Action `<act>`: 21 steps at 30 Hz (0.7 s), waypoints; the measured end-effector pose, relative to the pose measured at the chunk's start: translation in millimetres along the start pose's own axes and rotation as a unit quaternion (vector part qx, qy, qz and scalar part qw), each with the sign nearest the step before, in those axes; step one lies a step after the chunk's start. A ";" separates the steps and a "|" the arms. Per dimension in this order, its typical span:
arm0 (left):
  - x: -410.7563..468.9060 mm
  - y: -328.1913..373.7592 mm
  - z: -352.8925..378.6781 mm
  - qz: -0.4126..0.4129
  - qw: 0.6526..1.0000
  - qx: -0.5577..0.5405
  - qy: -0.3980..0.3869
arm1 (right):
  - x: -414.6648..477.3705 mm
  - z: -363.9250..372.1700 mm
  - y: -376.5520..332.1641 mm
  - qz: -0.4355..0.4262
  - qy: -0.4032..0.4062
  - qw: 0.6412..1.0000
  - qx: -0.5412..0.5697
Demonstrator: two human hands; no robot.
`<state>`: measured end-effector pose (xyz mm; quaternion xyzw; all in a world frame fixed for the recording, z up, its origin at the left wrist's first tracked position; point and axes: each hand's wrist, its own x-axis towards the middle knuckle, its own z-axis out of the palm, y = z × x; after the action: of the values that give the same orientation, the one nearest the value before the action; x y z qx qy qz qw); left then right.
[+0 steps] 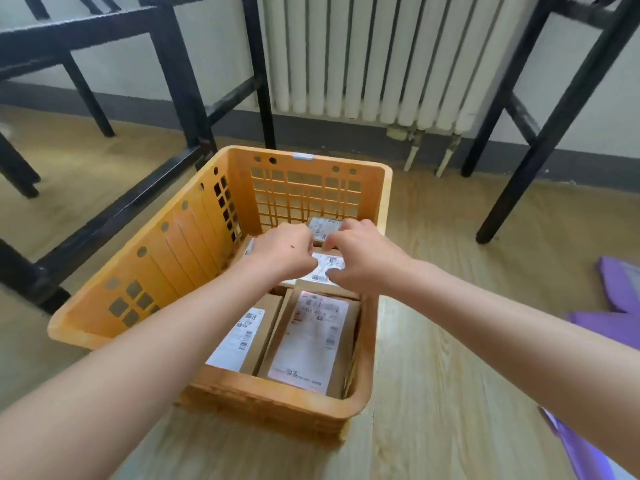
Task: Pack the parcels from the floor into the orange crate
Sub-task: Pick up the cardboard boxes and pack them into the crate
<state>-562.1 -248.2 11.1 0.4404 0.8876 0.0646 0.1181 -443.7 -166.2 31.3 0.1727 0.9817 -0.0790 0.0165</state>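
The orange crate (166, 271) stands on the wood floor in the middle of the head view. Several brown cardboard parcels with white labels lie inside; two at the near end are a narrow parcel (247, 337) and a wider parcel (313, 341). Over the crate's far half, both my hands meet on a small labelled parcel (327, 266). My left hand (282, 254) grips its left side with curled fingers. My right hand (363, 256) grips its right side. Another small parcel (323, 226) shows just beyond my fingers, near the far wall.
Black metal table legs (180, 81) stand left and behind the crate, more legs (540, 133) at the right. A white radiator (363, 57) hangs on the back wall. Purple flat items (620, 306) lie on the floor at the right edge.
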 end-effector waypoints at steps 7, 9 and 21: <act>20.0 167.6 -6.3 0.232 0.936 0.002 0.265 | -86.5 -42.7 134.6 0.117 0.167 0.977 0.064; 16.4 231.2 8.0 0.283 0.931 0.008 0.229 | -125.0 -48.8 182.9 0.161 0.147 0.974 0.062; -0.9 565.6 95.3 0.345 0.933 0.082 0.064 | -343.4 -51.9 418.7 0.373 0.086 0.918 0.102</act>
<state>-102.5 93.6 43.1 0.7228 0.6887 0.0565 -0.0050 21.8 115.1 40.4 0.5329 0.8305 -0.1514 -0.0576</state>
